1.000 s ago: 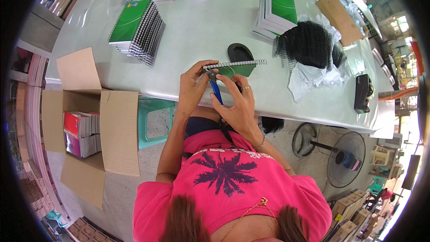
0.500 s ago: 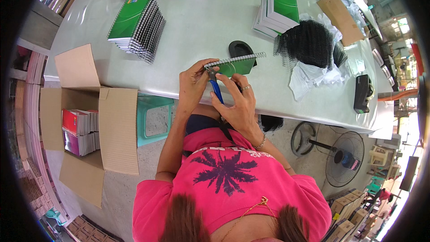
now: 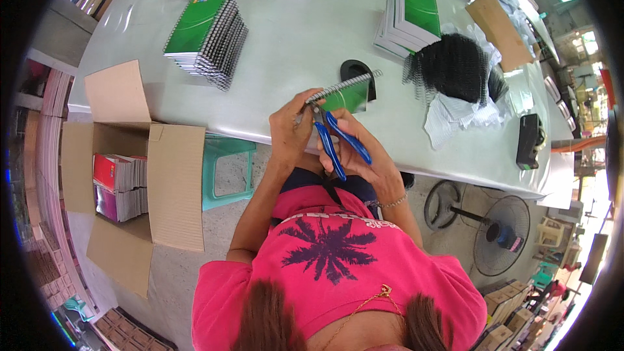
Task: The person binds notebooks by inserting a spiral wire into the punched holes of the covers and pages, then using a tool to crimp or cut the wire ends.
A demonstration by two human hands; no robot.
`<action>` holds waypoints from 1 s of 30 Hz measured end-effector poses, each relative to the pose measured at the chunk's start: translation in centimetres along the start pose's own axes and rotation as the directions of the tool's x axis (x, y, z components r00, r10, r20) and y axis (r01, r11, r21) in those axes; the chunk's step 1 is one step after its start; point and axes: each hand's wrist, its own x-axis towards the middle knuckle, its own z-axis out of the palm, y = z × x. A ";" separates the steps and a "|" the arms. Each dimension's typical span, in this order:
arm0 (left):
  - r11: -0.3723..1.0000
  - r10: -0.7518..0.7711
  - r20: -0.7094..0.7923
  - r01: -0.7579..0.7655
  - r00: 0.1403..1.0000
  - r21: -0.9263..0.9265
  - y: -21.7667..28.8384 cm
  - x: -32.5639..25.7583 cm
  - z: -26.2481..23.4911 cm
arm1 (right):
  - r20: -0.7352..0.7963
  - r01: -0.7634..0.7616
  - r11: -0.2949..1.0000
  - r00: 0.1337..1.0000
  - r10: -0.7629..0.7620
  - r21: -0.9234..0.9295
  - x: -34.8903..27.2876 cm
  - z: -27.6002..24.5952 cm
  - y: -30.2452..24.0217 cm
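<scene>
At the near counter (image 3: 292, 45) edge: left hand (image 3: 290, 131) pinches the end of the green spiral notebook (image 3: 346, 95), held just above the counter, coil side up. Right hand (image 3: 364, 159) is wrapped around blue-handled pliers (image 3: 335, 136), tips at the coil's left end. Black coil pile (image 3: 455, 65) and a green notebook stack (image 3: 209, 38) sit well apart on the counter. Open cardboard box (image 3: 130, 175) on the floor at left, teal stool (image 3: 227, 172) beside it.
</scene>
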 end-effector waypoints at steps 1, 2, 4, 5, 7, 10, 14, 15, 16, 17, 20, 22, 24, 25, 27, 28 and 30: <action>0.999 -0.034 0.015 0.034 0.999 -0.018 0.4 0.1 -0.1 | -0.049 -0.039 0.998 0.998 0.037 -0.041 -0.8 0.3 -0.4; 0.997 -0.068 0.032 0.069 0.997 -0.038 1.0 0.1 0.0 | -0.105 0.010 0.974 0.994 -0.035 -0.225 -1.3 0.0 -0.6; 0.983 -0.169 0.016 0.169 0.986 -0.068 2.3 0.6 -0.7 | -0.170 0.073 0.820 0.964 -0.204 -0.568 -2.2 -0.7 -1.0; 0.969 -0.238 -0.025 0.235 0.971 -0.080 3.1 0.9 -1.6 | -0.198 0.116 0.775 0.934 -0.298 -0.621 -2.9 -1.0 -1.4; 0.955 -0.277 -0.106 0.262 0.955 -0.140 5.0 1.9 -3.1 | -0.272 0.021 0.531 0.841 -0.468 -0.847 -4.1 -3.2 -2.8; 0.997 -0.032 -0.298 0.053 0.954 0.062 7.3 4.8 -7.1 | -0.187 -0.176 0.095 0.642 -0.743 -0.980 -5.0 -6.2 -3.7; 0.995 0.097 -0.470 -0.076 0.878 0.064 7.7 9.5 -11.9 | -0.007 -0.349 -0.170 0.452 -0.892 -0.921 -4.4 -9.4 -2.2; 0.993 0.113 -0.494 -0.111 0.862 0.033 7.5 10.3 -12.6 | -0.023 -0.336 -0.143 0.446 -0.895 -0.931 -4.3 -9.8 -2.1; 0.989 0.128 -0.517 -0.148 0.846 0.002 7.3 11.2 -13.3 | -0.041 -0.324 -0.115 0.439 -0.898 -0.939 -4.3 -10.1 -2.0; 0.985 0.173 -0.537 -0.147 0.826 0.091 6.6 12.0 -14.3 | -0.060 -0.310 -0.085 0.431 -0.900 -0.947 -4.2 -10.1 -1.9; 0.947 0.287 -0.595 -0.127 0.751 0.296 3.6 13.2 -15.8 | -0.043 -0.329 -0.120 0.449 -0.892 -0.937 -4.2 -10.2 -1.9; 0.926 0.329 -0.646 -0.101 0.689 0.364 2.2 13.5 -15.9 | -0.049 -0.322 -0.113 0.455 -0.889 -0.940 -4.2 -9.9 -1.9; 0.904 0.362 -0.658 -0.078 0.660 0.419 1.1 13.3 -15.9 | -0.046 -0.322 -0.114 0.449 -0.892 -0.940 -4.2 -9.9 -1.9; 0.892 0.380 -0.663 -0.066 0.645 0.447 0.6 13.3 -16.0 | -0.038 -0.322 -0.119 0.443 -0.896 -0.939 -4.2 -10.0 -1.9; 0.888 0.353 -0.673 -0.007 0.650 0.460 -0.4 13.3 -16.2 | -0.035 -0.326 -0.124 0.441 -0.897 -0.937 -4.3 -10.1 -1.8; 0.885 0.341 -0.678 0.022 0.651 0.466 -0.9 13.4 -16.4 | -0.039 -0.330 -0.122 0.443 -0.896 -0.936 -4.3 -10.0 -1.9; 0.891 0.317 -0.653 0.020 0.688 0.453 -1.9 13.4 -17.1 | -0.044 -0.329 -0.120 0.450 -0.892 -0.937 -4.3 -9.9 -1.9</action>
